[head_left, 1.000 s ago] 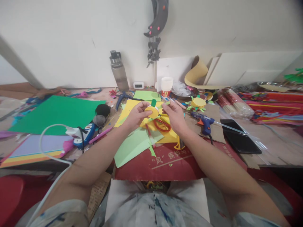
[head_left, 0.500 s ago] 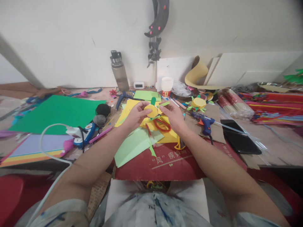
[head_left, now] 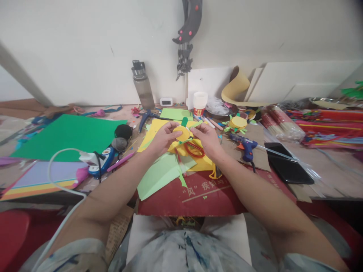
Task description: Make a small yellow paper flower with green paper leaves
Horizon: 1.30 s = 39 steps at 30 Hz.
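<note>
Two hands [head_left: 184, 136] hold the yellow disc [head_left: 181, 133] inside the red board's [head_left: 190, 202] edge.

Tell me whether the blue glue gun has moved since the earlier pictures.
No, the blue glue gun has not visibly moved: against the black phone, it lies in the same place.

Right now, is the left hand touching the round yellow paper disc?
Touching: the head view shows the left hand gripping the yellow disc, thumb over its face.

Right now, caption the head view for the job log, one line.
Left hand pinches a yellow disc; right hand holds a light-green strip beside it.
</note>
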Each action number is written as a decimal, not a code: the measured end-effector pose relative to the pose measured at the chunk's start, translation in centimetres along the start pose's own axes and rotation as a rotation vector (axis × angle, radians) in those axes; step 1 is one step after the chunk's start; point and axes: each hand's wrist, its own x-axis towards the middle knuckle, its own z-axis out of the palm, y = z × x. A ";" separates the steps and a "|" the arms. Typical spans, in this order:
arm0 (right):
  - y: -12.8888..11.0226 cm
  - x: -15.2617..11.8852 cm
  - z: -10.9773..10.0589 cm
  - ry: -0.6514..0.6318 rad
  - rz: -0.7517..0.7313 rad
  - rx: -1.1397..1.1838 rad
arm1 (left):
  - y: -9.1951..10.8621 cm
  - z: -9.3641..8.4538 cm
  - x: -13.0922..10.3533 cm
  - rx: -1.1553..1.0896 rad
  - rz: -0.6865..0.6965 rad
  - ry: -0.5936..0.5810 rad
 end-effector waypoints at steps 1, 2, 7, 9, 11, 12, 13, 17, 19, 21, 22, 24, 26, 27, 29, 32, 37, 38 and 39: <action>0.0 0.0 0.0 -0.001 0.003 0.005 | 0.0 0.0 0.0 0.000 0.003 0.005; -0.1 0.0 0.1 0.000 0.006 0.012 | -0.1 0.0 0.0 0.003 0.006 0.009; -0.2 0.0 0.1 0.012 0.019 0.040 | -0.3 -0.3 0.2 -0.007 -0.009 0.017; -0.2 0.0 0.1 0.014 0.023 0.044 | -0.2 -0.3 0.2 -0.015 -0.018 0.023; -0.2 0.0 0.1 0.010 0.028 0.048 | -0.2 -0.2 0.1 -0.016 -0.022 0.028; -0.2 0.0 0.1 0.006 0.031 0.049 | -0.2 -0.2 0.1 -0.016 -0.021 0.031; -0.2 0.0 0.1 0.003 0.034 0.052 | -0.1 -0.2 0.1 -0.014 -0.019 0.032; -0.3 0.0 0.2 -0.011 0.041 0.059 | -0.5 -0.4 0.3 0.016 -0.003 0.019; -0.3 0.0 0.2 -0.025 0.030 0.068 | -0.8 -0.8 0.6 0.079 0.070 0.009; -0.4 -0.1 0.2 -0.050 -0.010 0.076 | -0.9 -1.2 0.8 0.211 0.212 -0.015; -0.4 -0.1 0.1 -0.059 -0.043 0.069 | -0.9 -1.4 0.9 0.304 0.299 -0.036; -0.4 -0.1 0.0 -0.064 -0.109 0.034 | -0.6 -1.6 0.8 0.517 0.486 -0.077; -0.4 -0.1 -0.1 -0.056 -0.139 -0.007 | -0.1 -1.6 0.6 0.722 0.667 -0.097; -0.5 -0.1 -0.1 -0.051 -0.136 -0.015 | 0.1 -1.5 0.4 0.806 0.742 -0.101; -0.5 -0.1 -0.2 -0.051 -0.119 -0.010 | 0.5 -1.3 0.1 0.918 0.839 -0.117; -0.5 -0.1 -0.1 -0.052 -0.118 -0.002 | 0.7 -0.8 -0.1 0.971 0.902 -0.156; -0.2 0.2 -0.1 -0.043 -0.103 -0.026 | 0.3 -0.8 0.0 0.929 0.823 -0.165; 0.0 0.3 -0.2 -0.041 -0.095 -0.031 | 0.1 -1.0 0.1 0.890 0.766 -0.141; 0.1 0.4 -0.4 -0.032 -0.088 -0.037 | -0.1 -1.3 0.2 0.840 0.705 -0.104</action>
